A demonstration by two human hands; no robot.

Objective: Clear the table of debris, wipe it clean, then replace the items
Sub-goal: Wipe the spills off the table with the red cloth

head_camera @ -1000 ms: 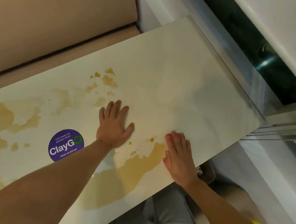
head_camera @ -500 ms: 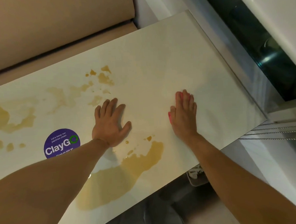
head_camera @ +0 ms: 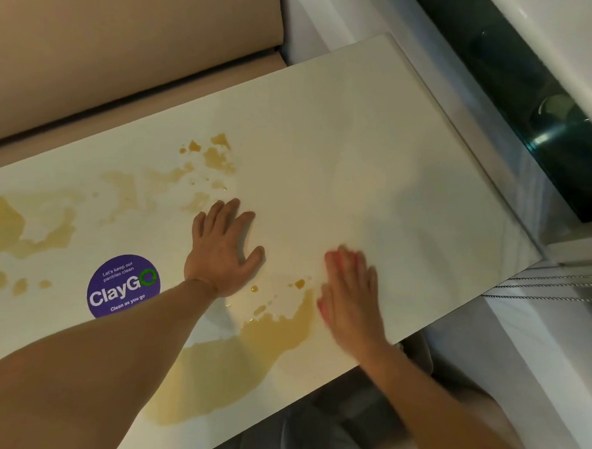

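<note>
My left hand [head_camera: 222, 250] lies flat on the pale bench [head_camera: 370, 158], fingers straight and spread, just right of the purple ClayGo sticker [head_camera: 123, 286]. My right hand [head_camera: 351, 295] is blurred, fingers straight, pressing a pink cloth [head_camera: 330, 257] that shows only at my fingertips and palm edge. A brown spill [head_camera: 226, 362] pools near the front edge, touching my right hand's side. More brown stains [head_camera: 31, 231] spread to the far left.
</note>
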